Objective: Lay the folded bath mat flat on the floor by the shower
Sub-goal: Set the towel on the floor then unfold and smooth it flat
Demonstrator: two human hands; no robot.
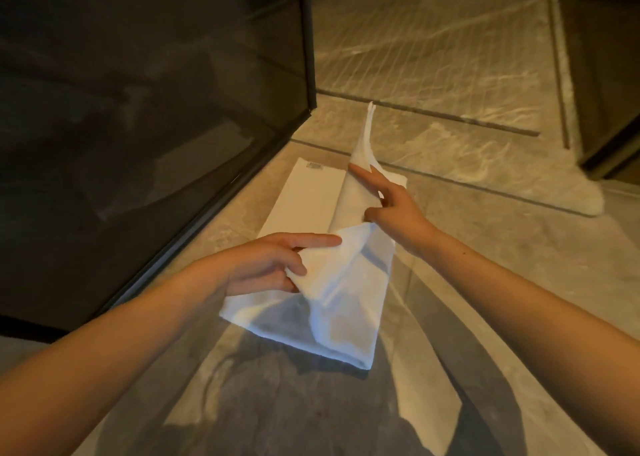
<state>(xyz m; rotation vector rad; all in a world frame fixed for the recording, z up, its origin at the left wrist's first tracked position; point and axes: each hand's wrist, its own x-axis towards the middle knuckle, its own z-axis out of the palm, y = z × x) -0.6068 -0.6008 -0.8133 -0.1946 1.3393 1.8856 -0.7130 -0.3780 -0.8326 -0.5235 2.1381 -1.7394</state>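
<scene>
A white bath mat [304, 199] lies partly unfolded on the tiled floor, right beside the dark glass shower wall [156, 116]. Its left strip lies flat, while a folded layer stands lifted along the middle, with a corner sticking up at the far end. My left hand [273, 265] pinches the near part of the lifted layer between thumb and fingers. My right hand [388, 206] grips the same layer farther along, with its index finger stretched out on the cloth. The near end of the mat hangs loosely over the floor.
The beige marble floor [485, 247] stretches to the right and ahead, crossed by dark grout lines. A dark door or cabinet edge [609, 109] stands at the far right. My shadow falls on the floor below the mat.
</scene>
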